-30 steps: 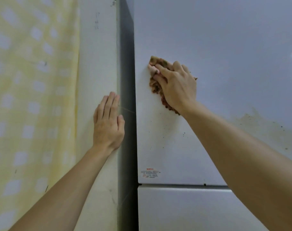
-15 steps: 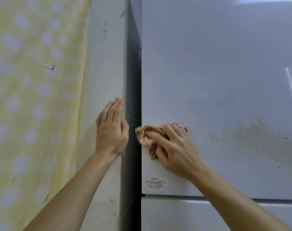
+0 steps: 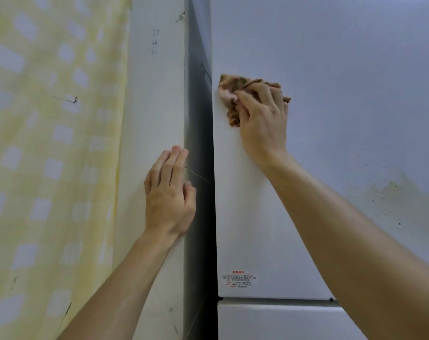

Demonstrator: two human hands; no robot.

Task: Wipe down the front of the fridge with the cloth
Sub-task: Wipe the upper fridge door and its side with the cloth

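- We see the cloth (image 3: 233, 94) bunched into a wad: brown-orange, mottled with darker flecks, with a paler pinkish patch at its left corner.
- It sits flat against the fridge front (image 3: 343, 82), right at the left edge of the upper door and high up, well above the label (image 3: 239, 279).
- The right hand (image 3: 262, 123) covers most of the cloth. Its grip is curled over the wad, fingers spread a little, pressing it onto the door. Cloth sticks out past the fingertips to the left, and a fold hangs below the thumb side.
- The door panel is glossy white-grey. We note a brownish smear with dark specks (image 3: 404, 195) to the right, well apart from the cloth and lower down.
- The label has red and black print near the door's lower left corner, too small for us to read.
- Below it a grey seam, then the lower door (image 3: 269, 322).
- The dark fridge side (image 3: 198, 119) runs vertically between the door and the wall (image 3: 154, 106).
- The left hand (image 3: 169, 197) lies flat on the wall at its corner edge, fingers straight and pressed together, holding nothing.
- There are faint pencil marks (image 3: 155, 42) high on the wall.
- Far left hangs a yellow-and-white check curtain (image 3: 49, 143).
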